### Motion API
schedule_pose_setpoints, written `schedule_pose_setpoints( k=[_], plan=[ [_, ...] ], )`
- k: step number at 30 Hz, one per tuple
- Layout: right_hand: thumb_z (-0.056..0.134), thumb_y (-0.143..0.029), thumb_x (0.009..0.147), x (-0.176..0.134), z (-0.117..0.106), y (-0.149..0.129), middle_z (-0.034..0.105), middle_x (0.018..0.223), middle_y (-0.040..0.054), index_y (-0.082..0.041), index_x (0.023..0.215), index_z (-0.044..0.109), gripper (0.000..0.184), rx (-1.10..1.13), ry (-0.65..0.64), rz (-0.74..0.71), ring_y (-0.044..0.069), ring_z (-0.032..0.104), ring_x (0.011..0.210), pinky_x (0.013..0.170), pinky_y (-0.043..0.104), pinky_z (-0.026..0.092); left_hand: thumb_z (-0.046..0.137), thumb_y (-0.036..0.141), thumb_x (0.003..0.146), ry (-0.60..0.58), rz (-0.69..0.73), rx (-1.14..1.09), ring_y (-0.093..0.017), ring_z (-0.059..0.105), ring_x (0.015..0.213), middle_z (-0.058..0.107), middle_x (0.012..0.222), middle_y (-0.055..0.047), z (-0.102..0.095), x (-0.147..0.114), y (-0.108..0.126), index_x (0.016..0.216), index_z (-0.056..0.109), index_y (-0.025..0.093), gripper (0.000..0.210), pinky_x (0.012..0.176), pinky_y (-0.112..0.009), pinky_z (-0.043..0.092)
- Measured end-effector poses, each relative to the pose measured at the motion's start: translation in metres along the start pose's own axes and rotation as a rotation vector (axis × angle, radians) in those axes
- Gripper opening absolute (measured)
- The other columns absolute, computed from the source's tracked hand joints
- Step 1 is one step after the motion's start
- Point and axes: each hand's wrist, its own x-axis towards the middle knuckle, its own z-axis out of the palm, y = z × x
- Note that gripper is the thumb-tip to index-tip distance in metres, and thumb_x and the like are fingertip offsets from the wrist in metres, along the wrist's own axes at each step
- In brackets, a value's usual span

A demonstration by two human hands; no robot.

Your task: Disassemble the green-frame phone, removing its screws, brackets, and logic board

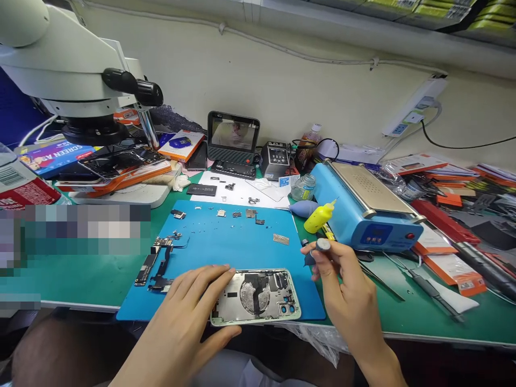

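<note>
An opened phone housing (258, 295) with a pale green rim lies at the near edge of the blue mat (226, 239). My left hand (193, 309) grips its left end, thumb along the near edge and fingers at the far edge. The metal inside shows a round charging coil and two camera openings. To the right of the housing, my right hand (346, 285) is raised, with thumb and fingers closed on a screwdriver (322, 245) with a round grey cap; its tip is not clear. A phone logic board (145, 269) and flex cables lie at the mat's left side.
Small parts and screws dot the mat's far side. A phone battery (201, 190) lies on white paper behind. A yellow bottle (320, 216), blue heating plate (363, 204) and tweezers (382, 280) stand or lie right. A microscope (88, 80) overhangs the left.
</note>
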Motion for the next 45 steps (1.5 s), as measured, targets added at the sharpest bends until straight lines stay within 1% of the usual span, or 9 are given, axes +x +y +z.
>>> schedule_pose_setpoints(
  k=[3,7,10,15,19,23,27,39,45],
  plan=[
    [0.062,-0.033,0.12,-0.004,0.008,0.001,0.087,0.106,0.0046,-0.026,0.143,0.064,0.024,0.035,0.05,0.067,0.017,0.08,0.068,0.059,0.027,0.067,0.079,0.037,0.107,-0.01,-0.068,-0.06,-0.036,0.076,0.143,0.074,0.159,-0.01,-0.006,-0.001,0.009,0.177,0.043,0.037,0.078,0.112,-0.048,0.071],
    [0.068,-0.027,0.116,-0.01,0.015,0.003,0.084,0.116,0.0083,-0.027,0.165,0.055,0.051,0.055,0.127,0.044,0.023,0.086,0.093,0.077,0.036,0.074,0.07,0.033,0.108,0.001,-0.193,-0.241,-0.034,0.076,0.144,0.068,0.16,-0.012,-0.022,-0.001,0.018,0.18,0.038,0.041,0.079,0.105,-0.043,0.075],
    [0.067,-0.021,0.115,-0.01,0.022,0.0,0.083,0.125,0.0084,-0.031,0.164,0.056,0.051,0.119,0.162,-0.025,0.023,0.087,0.099,0.084,0.039,0.076,0.073,0.043,0.111,0.076,-0.268,-0.353,-0.037,0.07,0.153,0.066,0.165,-0.013,-0.034,0.004,0.02,0.182,0.037,0.042,0.079,0.115,-0.049,0.071],
    [0.06,-0.019,0.119,-0.008,0.04,-0.013,0.081,0.135,0.0093,-0.035,0.174,0.043,0.06,0.263,0.137,-0.132,0.02,0.086,0.097,0.074,0.033,0.076,0.071,0.064,0.113,0.185,-0.377,-0.627,-0.038,0.062,0.162,0.063,0.175,-0.01,-0.039,0.022,0.023,0.183,0.033,0.048,0.081,0.119,-0.051,0.068],
    [0.063,-0.016,0.117,-0.009,0.044,-0.015,0.082,0.131,0.0083,-0.035,0.176,0.04,0.066,0.3,0.078,-0.202,0.019,0.088,0.096,0.078,0.033,0.078,0.076,0.071,0.107,0.215,-0.329,-0.736,-0.041,0.056,0.165,0.059,0.18,-0.007,-0.035,0.039,0.024,0.181,0.037,0.052,0.086,0.109,-0.047,0.075],
    [0.066,-0.011,0.115,-0.01,0.044,-0.014,0.082,0.139,0.0106,-0.033,0.177,0.04,0.071,0.283,0.052,-0.238,0.021,0.089,0.103,0.079,0.032,0.078,0.074,0.075,0.105,0.197,-0.244,-0.682,-0.039,0.052,0.168,0.055,0.183,-0.002,-0.032,0.051,0.026,0.178,0.044,0.052,0.081,0.119,-0.05,0.07],
    [0.065,-0.01,0.115,-0.008,0.046,-0.015,0.082,0.142,0.0114,-0.03,0.177,0.04,0.07,0.264,0.042,-0.266,0.022,0.089,0.11,0.082,0.03,0.077,0.068,0.077,0.106,0.184,-0.176,-0.641,-0.034,0.051,0.169,0.053,0.184,0.004,-0.029,0.059,0.033,0.179,0.04,0.056,0.081,0.126,-0.048,0.064],
    [0.065,-0.008,0.115,-0.007,0.048,-0.016,0.081,0.149,0.0089,-0.029,0.179,0.039,0.073,0.246,0.021,-0.255,0.02,0.087,0.117,0.089,0.03,0.077,0.067,0.076,0.106,0.086,-0.169,-0.745,-0.04,0.054,0.166,0.052,0.184,0.0,-0.028,0.064,0.037,0.182,0.033,0.058,0.086,0.123,-0.055,0.066],
    [0.068,-0.003,0.111,0.002,0.043,-0.018,0.084,0.143,0.0083,-0.028,0.182,0.034,0.082,0.239,-0.033,-0.39,0.021,0.086,0.121,0.096,0.031,0.074,0.071,0.073,0.105,0.069,-0.163,-0.806,-0.035,0.051,0.168,0.048,0.186,0.005,-0.028,0.065,0.038,0.18,0.034,0.06,0.085,0.127,-0.049,0.062]
  ],
)
